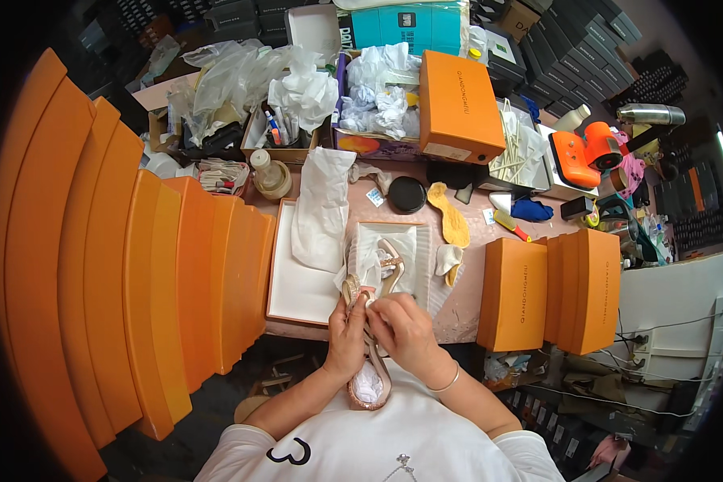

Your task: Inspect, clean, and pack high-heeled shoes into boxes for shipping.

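My left hand (345,341) is closed around a glittery rose-gold high-heeled sandal (387,384), held over my lap in front of the table edge. White paper (368,384) fills its toe, which points toward me; the heel end points away. At the sandal's strap, my right hand (406,325) is closed with its fingertips pinched together; what they grip is hidden. Just beyond my hands, a matching sandal (392,267) lies on white tissue in an open box (422,233). An open white shallow lid or tray (297,297) with an orange rim sits left of it, with a white paper bag (321,213) over it.
Stacked orange boxes (169,313) rise along my left; more orange boxes (512,293) stand at right. Yellow insole pieces (450,217), a black round tin (406,194), a cutter (512,226) and a bottle (270,177) lie beyond. Paper-filled cartons line the back.
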Available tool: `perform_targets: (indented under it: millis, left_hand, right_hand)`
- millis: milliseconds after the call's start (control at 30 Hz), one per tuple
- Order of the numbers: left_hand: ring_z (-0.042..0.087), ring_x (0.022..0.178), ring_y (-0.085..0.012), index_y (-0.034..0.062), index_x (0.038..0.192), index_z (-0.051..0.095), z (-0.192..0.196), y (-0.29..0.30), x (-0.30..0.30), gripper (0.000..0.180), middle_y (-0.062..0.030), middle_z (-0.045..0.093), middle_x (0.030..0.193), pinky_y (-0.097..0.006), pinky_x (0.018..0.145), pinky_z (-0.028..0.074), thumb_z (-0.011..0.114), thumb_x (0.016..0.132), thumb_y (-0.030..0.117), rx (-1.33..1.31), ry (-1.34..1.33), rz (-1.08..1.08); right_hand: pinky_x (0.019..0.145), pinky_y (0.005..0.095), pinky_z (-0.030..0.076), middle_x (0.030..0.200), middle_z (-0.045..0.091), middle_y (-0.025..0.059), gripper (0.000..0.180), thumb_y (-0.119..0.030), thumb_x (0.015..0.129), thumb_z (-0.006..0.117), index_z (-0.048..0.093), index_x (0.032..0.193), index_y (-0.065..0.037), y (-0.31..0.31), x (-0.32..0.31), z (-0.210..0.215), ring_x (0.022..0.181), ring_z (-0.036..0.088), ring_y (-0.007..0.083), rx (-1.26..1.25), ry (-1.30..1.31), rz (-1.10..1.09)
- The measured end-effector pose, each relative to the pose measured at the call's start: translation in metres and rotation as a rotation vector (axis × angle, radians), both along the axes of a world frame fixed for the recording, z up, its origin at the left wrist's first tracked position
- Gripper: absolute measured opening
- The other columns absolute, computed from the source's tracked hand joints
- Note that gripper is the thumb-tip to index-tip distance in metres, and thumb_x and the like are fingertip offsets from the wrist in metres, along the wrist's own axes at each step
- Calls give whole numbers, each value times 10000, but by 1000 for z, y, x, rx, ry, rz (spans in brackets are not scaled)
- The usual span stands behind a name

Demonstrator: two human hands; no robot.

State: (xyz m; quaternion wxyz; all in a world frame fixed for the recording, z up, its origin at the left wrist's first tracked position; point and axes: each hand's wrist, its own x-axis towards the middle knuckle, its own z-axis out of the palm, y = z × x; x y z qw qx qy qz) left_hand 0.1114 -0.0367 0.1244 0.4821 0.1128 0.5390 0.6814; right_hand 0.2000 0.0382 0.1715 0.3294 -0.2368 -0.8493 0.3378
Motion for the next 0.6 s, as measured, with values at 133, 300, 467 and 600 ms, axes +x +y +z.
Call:
perform_targets:
  millis: [133,300,467,600]
  left_hand:
    - [511,772,-54,35,1150,544,2,-5,-3,289,-10,554,868,-214,682,434,434,1016,266,-10,-11,-21]
    - [508,773,-52,39,1147,546,2,-3,-3,289,-10,552,871,-209,678,431,436,1015,270,-20,-6,-23]
    - [513,775,-59,39,1146,548,0,-5,-2,296,-13,559,876,-211,686,436,441,1014,282,-17,-47,-2]
    - [507,746,-59,40,1140,549,0,-4,-2,298,-6,552,849,-208,655,430,447,1012,289,-29,-20,10]
  right_hand:
    - [571,331,483,823,576,112,183,-1,769,696,595,921,-9,-6,7,-2,659,587,252,-5,-25,19]
    - [572,331,481,811,575,109,176,-3,768,698,598,913,-10,-7,6,-2,660,584,252,8,-22,38]
    - [566,326,479,804,578,109,164,-11,774,700,600,904,-9,-9,6,-1,649,586,250,-17,-35,28]
    - [573,342,483,810,566,112,182,-13,774,691,593,928,-11,-12,6,-4,671,583,267,-27,-12,27]
